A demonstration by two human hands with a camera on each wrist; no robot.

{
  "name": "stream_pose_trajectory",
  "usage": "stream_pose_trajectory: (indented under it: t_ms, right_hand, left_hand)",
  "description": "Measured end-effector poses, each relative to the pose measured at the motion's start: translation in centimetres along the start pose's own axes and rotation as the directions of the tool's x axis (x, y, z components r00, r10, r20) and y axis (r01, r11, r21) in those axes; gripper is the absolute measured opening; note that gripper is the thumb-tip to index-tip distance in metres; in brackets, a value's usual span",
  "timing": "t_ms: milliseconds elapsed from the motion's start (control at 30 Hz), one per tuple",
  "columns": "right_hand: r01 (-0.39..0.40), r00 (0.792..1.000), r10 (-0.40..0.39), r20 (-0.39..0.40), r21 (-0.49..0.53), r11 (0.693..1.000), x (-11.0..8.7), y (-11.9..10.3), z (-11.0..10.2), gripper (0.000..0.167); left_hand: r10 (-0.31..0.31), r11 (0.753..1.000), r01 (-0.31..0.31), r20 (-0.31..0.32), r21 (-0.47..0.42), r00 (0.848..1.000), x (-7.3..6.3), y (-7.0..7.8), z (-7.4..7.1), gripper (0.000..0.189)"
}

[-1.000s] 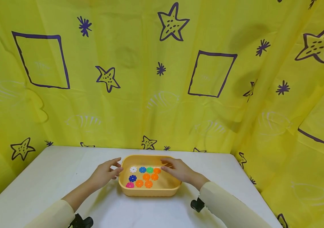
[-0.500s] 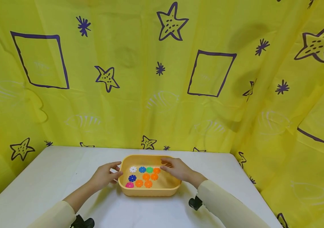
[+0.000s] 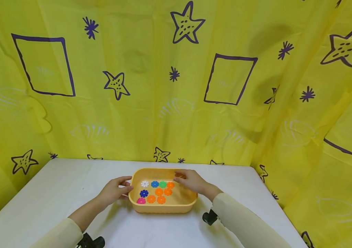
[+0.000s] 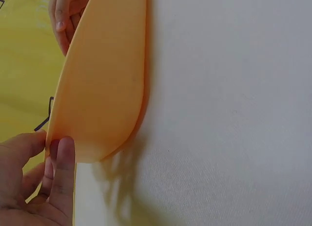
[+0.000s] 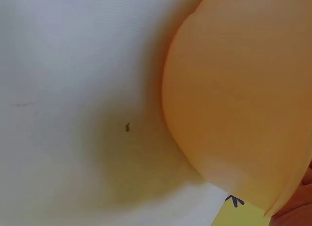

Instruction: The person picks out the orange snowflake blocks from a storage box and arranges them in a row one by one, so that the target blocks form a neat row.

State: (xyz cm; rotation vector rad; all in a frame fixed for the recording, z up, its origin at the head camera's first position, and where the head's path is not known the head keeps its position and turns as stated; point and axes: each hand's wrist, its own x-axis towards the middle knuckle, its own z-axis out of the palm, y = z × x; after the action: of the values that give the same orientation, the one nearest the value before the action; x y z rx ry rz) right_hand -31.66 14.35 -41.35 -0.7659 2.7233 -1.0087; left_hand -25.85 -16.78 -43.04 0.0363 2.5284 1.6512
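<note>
A yellow-orange plastic basin [image 3: 163,209] stands on the white table. On its floor lie notched plastic snowflake discs: several orange discs [image 3: 151,199], a white disc [image 3: 145,184], a blue disc [image 3: 155,184], a green disc [image 3: 162,184], a dark blue disc [image 3: 144,193] and a pink disc [image 3: 141,200]. My left hand [image 3: 114,190] pinches the basin's left rim; in the left wrist view the thumb and fingers [image 4: 63,172] lie on either side of it. Over the basin's right part, my right hand [image 3: 192,181] has loosely bent fingers near an orange disc [image 3: 170,185].
The white table [image 3: 70,189] extends around the basin. Behind it and along the sides hangs a yellow curtain [image 3: 145,113] with purple stars and frames. Dark wrist devices [image 3: 210,217] show under both sleeves. A small dark speck [image 5: 127,127] marks the tabletop in the right wrist view.
My left hand has moved slightly down onto the basin's left rim, and its fingers have closed there. My right hand has shifted slightly, staying over the basin. The discs keep their places.
</note>
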Motion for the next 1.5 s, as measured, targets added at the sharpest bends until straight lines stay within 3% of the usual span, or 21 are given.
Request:
stream_pose_trajectory:
  t_ms: [400,933,1500]
  right_hand:
    - [-0.049,0.999,0.047,0.025,0.1,0.994,0.6,-0.2,-0.2,0.049]
    - [-0.111,0.993,0.098,0.07,0.203,0.973,1.6,-0.4,-0.3,0.047]
    - [-0.135,0.989,0.117,0.092,0.214,0.967,2.4,-0.2,-0.3,0.039]
  left_hand:
    - [-0.082,0.994,0.081,-0.003,-0.075,0.997,-0.1,-0.1,0.1,0.05]
    - [-0.2,0.959,0.2,0.021,-0.202,0.98,0.0,-0.4,0.2,0.052]
    - [-0.239,0.931,0.232,0.011,-0.282,0.971,-0.3,-0.6,0.4,0.05]
